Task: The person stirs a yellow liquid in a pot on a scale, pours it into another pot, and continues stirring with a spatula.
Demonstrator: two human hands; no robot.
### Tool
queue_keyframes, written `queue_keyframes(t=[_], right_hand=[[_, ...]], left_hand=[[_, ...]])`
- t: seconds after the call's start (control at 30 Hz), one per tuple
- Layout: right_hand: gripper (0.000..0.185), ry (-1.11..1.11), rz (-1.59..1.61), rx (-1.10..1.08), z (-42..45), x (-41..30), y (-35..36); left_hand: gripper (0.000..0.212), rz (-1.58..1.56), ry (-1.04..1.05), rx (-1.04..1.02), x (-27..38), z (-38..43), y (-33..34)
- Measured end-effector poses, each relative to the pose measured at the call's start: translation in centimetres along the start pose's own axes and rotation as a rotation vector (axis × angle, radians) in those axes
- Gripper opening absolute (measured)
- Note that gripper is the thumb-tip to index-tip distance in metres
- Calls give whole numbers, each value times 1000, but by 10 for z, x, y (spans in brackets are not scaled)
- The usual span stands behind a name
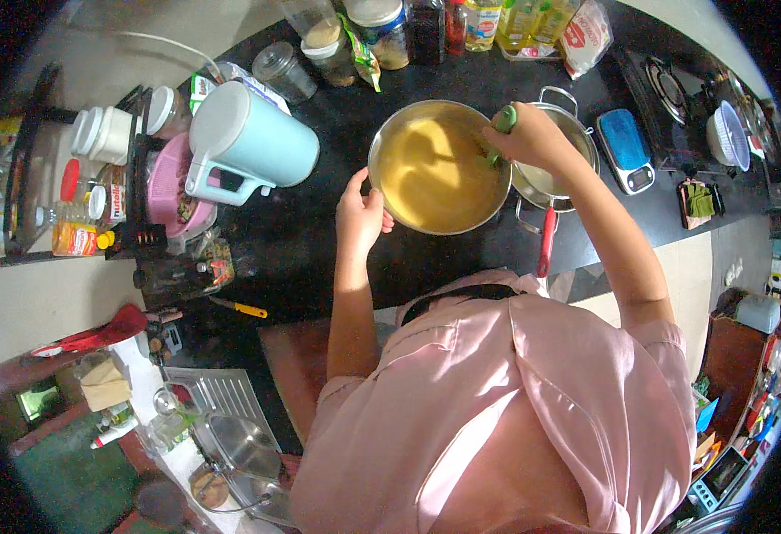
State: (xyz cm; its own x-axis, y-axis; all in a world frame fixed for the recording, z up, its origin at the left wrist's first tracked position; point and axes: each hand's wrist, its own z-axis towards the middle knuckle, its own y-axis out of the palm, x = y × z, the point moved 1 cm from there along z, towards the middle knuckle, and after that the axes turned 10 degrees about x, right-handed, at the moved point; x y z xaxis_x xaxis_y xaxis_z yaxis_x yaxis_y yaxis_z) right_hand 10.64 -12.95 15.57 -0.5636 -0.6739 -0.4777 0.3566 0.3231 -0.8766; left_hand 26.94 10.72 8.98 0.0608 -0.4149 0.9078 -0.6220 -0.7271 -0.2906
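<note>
A wide steel bowl point(440, 167) of yellow batter-like liquid stands on the black counter. My left hand point(360, 210) grips its left rim, thumb near the edge and fingers around the outside. My right hand point(531, 137) is closed around the green handle of a utensil point(505, 120) at the bowl's right side; the utensil's working end is not clearly visible. Just right of the bowl and partly under my right forearm sits a metal pan with a strainer point(546, 177) over or in it. A red handle point(545, 247) points from there towards my body.
A light blue pitcher point(270, 143) and a pink basket point(170, 187) stand at left. A knife with a yellow handle point(250, 310) lies near the lower left counter edge. Right are a kitchen scale point(637, 177), a gas stove point(651, 127) and a white-blue colander point(728, 137). Jars and oil bottles point(483, 27) line the back.
</note>
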Motion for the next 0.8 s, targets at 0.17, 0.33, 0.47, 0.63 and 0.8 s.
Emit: queue_keyframes(t=[0.17,0.33,0.47,0.63,0.8], right_hand=[[25,211,185,-221,-23,-3,14],[20,73,511,-120,-50,-37,56],[18,-276,405,48,-47,-48,65],[23,-319,101,-40,-46,-10,50],[15,-238,246,-121,-67,-18,10]], left_hand=[[44,26,1,17,4,-1,1],[45,69,11,7,7,-1,2],[45,90,7,6,6,-1,0],[44,77,16,-4,0,2,1],[43,53,-16,5,1,2,-1]])
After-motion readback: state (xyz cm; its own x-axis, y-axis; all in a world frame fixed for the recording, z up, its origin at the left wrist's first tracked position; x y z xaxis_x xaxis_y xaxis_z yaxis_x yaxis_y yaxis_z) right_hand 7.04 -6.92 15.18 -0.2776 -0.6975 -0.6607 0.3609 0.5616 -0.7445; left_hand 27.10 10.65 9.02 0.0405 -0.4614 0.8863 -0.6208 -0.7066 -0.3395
